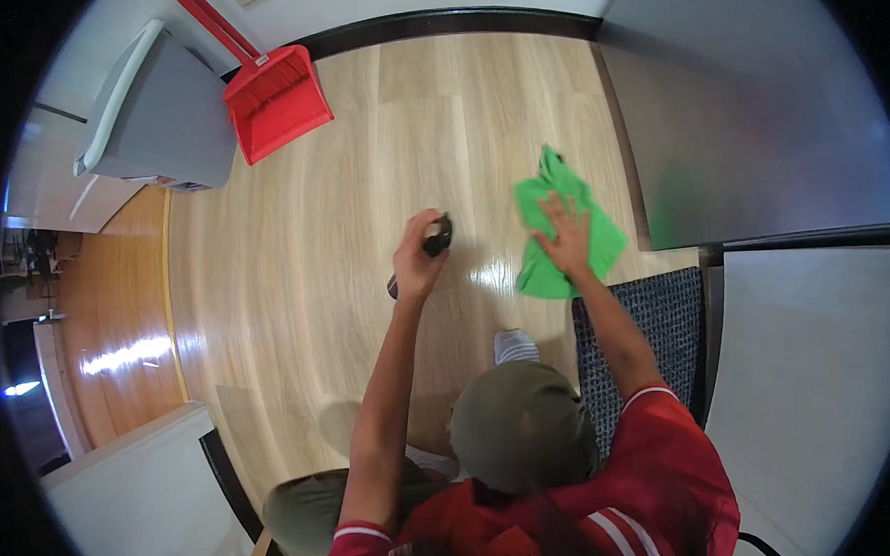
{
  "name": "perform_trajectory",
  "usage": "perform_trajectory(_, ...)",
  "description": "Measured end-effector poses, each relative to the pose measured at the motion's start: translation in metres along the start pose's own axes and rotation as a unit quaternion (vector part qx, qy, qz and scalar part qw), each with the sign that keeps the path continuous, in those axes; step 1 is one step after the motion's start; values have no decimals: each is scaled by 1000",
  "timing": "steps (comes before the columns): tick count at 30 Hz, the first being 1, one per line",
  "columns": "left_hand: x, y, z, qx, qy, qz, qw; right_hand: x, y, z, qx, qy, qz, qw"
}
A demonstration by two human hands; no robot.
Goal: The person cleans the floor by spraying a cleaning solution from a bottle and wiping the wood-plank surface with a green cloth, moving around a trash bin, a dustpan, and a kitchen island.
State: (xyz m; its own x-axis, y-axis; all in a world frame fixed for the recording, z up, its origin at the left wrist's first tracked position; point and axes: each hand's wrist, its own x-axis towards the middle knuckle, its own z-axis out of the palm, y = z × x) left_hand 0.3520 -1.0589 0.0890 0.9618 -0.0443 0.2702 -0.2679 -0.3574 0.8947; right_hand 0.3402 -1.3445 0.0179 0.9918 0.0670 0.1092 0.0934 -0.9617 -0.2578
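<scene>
My left hand [417, 263] is curled around a dark object [438, 238] above the wood-look floor. Its black, rounded end shows past my fingers, and a small dark part appears on the other side of the hand; most of it is covered, so its exact kind is unclear. To the right, a bright green cloth [603, 241] lies spread and slightly rumpled on the floor. My right hand [568, 238] rests flat on top of it with the fingers apart. One corner of the cloth bunches up at its far end.
A red dustpan with a brush [281, 125] leans beside a grey bin [175, 115] at the far left. A smooth grey panel [748, 120] stands along the right. The dark woven mat [656, 322] lies by my right arm. A dark baseboard [451, 24] edges the far wall.
</scene>
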Motion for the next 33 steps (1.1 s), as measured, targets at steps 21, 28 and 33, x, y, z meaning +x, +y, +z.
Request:
perform_trajectory(21,2,36,-123,132,277,-168,937,195,-131,123,91,133,-43,986)
perform_trajectory(28,19,37,-130,123,309,-140,933,-27,-306,105,284,-207,-413,840)
perform_trajectory(33,-8,28,-192,196,351,-148,904,25,-32,24,10,-134,-2,991)
